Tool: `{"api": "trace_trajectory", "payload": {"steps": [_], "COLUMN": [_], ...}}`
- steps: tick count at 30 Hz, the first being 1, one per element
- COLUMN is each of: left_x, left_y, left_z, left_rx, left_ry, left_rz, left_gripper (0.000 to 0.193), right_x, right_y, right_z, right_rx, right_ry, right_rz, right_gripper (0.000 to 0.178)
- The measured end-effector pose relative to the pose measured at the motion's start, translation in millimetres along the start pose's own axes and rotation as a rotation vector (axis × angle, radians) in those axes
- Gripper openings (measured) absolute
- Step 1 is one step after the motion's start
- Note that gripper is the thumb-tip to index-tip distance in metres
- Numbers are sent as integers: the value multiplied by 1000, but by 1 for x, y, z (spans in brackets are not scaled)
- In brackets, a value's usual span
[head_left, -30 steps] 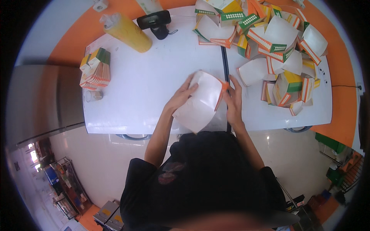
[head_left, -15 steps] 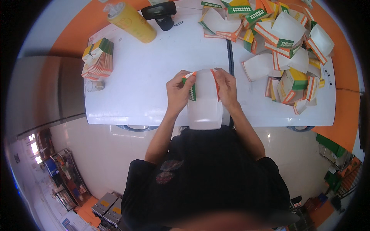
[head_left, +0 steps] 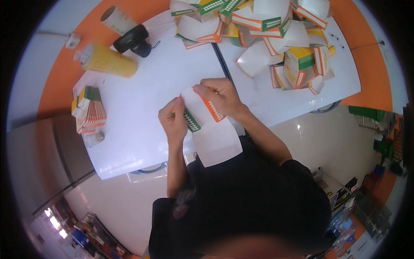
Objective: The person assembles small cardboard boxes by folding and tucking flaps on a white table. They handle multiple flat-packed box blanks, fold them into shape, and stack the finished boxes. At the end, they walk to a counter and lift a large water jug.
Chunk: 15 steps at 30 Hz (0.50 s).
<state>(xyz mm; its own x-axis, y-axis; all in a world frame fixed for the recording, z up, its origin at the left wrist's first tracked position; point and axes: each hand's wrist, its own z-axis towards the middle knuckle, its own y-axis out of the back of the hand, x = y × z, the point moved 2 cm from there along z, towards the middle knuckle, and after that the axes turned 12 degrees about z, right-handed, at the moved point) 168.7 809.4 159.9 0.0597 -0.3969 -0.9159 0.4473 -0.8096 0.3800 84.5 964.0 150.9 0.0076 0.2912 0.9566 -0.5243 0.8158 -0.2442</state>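
A cardboard food box [head_left: 217, 144], white inside with one green and one orange patterned side flap, is partly folded between my hands. My left hand [head_left: 173, 118] pinches its upper left corner by the green flap. With thumb and curled fingers, my right hand [head_left: 222, 97] grips the upper right corner above the orange flap. The long white lid panel hangs toward my body, over the table's near edge. Both hands are above the white table [head_left: 129, 112]. The fingertips behind the cardboard are hidden.
Folded boxes [head_left: 297, 36] are heaped at the far right. Flat cartons [head_left: 90, 110] are stacked at the left, beside a small glass [head_left: 95, 138]. Behind stand a yellow cylinder [head_left: 110, 62], a black device on a stand [head_left: 133, 41] and a pale tube [head_left: 116, 20]. A dark seam [head_left: 222, 62] crosses the table.
The view has turned, so the table lies tilted. The box has tilted in my hands, its lid panel swinging to the right. My right hand has shifted over the upper edge; both still hold it.
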Motion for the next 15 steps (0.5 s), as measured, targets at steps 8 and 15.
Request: {"api": "trace_trajectory", "payload": {"steps": [8,15], "left_x": [4,30], "left_y": [-4,-19], "left_z": [5,-13], "left_rx": [-10,364], "left_ry": [-58,162], "left_rz": [42,-121], "left_gripper": [38,54], "right_x": [6,8], "right_y": [-1,9], "right_z": [5,7], "right_rx": [-34,-283], "right_ry": [42,226], "right_rz": [-93,-263], "right_gripper": [46,40]}}
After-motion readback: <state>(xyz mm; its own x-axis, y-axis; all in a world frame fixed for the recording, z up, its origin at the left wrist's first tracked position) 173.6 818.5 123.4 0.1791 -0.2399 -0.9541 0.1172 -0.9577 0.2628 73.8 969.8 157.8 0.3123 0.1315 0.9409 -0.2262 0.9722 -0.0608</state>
